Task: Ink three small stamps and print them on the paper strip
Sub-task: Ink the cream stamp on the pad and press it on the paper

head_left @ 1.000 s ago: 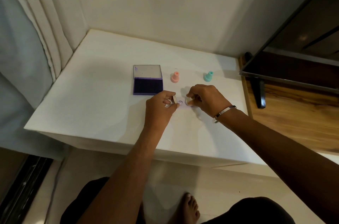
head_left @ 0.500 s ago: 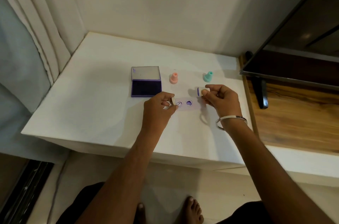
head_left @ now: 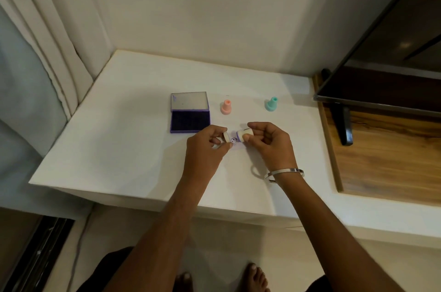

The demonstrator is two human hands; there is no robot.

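My right hand (head_left: 269,143) pinches a small white stamp (head_left: 243,135), tilted sideways with its purple inked face toward the left. My left hand (head_left: 206,148) pinches a small white round cap (head_left: 225,137) just left of it. Between the hands lies the paper strip (head_left: 234,141), mostly hidden, with a purple smiley print showing. A pink stamp (head_left: 226,107) and a teal stamp (head_left: 271,103) stand upright farther back. The open purple ink pad (head_left: 190,120) sits to the left of the pink stamp.
All of it sits on a white table (head_left: 119,143) in a corner, with a curtain (head_left: 47,52) on the left. A TV (head_left: 393,52) on a black foot (head_left: 342,124) stands on a wooden surface (head_left: 393,155) at the right.
My right hand lifted the stamp off the strip, leaving a second print, and has now moved it left toward the cap in my left hand. The camera shifted slightly.
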